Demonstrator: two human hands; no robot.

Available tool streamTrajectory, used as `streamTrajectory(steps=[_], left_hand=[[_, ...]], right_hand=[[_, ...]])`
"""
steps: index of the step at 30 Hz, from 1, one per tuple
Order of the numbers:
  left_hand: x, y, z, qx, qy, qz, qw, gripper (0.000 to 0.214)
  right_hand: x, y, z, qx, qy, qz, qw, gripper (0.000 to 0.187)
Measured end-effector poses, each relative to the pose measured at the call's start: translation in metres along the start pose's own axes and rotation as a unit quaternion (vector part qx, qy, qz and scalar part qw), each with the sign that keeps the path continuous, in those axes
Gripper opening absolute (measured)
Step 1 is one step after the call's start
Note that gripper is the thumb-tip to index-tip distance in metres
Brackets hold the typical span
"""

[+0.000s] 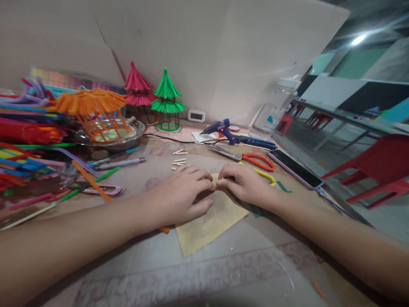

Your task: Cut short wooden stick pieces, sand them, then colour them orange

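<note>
A sheet of yellow paper [207, 234] lies on the table under my hands. My left hand [187, 194] rests palm down over the paper's left side, thumb spread from the curved fingers. My right hand [244, 181] is closed in a pinch at the far part of the sheet, its fingertips meeting those of my left hand. What sits in the pinch is too small to make out. Several short pale sticks [179, 162] lie just beyond my left hand. Orange-handled scissors [258, 162] and a yellow handle loop [266, 177] are beside my right hand.
A blue glue gun [220, 129] stands behind, near pliers [254, 141]. A phone [295, 167] and a water bottle [273, 108] are right. Pink [137, 87] and green [166, 91] pagoda models, an orange-roofed model [92, 104] in a metal bowl [139, 133] and pipe cleaners [28, 128] occupy the left.
</note>
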State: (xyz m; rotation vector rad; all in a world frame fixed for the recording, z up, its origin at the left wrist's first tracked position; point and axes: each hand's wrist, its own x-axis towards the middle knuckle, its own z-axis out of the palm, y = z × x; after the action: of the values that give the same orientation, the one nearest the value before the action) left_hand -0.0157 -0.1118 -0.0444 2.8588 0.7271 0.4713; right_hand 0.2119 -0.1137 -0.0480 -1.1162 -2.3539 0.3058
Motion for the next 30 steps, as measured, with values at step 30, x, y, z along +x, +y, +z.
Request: streamTrajectory(steps=[30], left_hand=[[-0.003,0.004,-0.012,-0.126,0.252,0.023,0.959,0.013]], right_hand=[[-0.008,-0.047,0.007,0.577,-0.046,0.128,0.805,0.031]])
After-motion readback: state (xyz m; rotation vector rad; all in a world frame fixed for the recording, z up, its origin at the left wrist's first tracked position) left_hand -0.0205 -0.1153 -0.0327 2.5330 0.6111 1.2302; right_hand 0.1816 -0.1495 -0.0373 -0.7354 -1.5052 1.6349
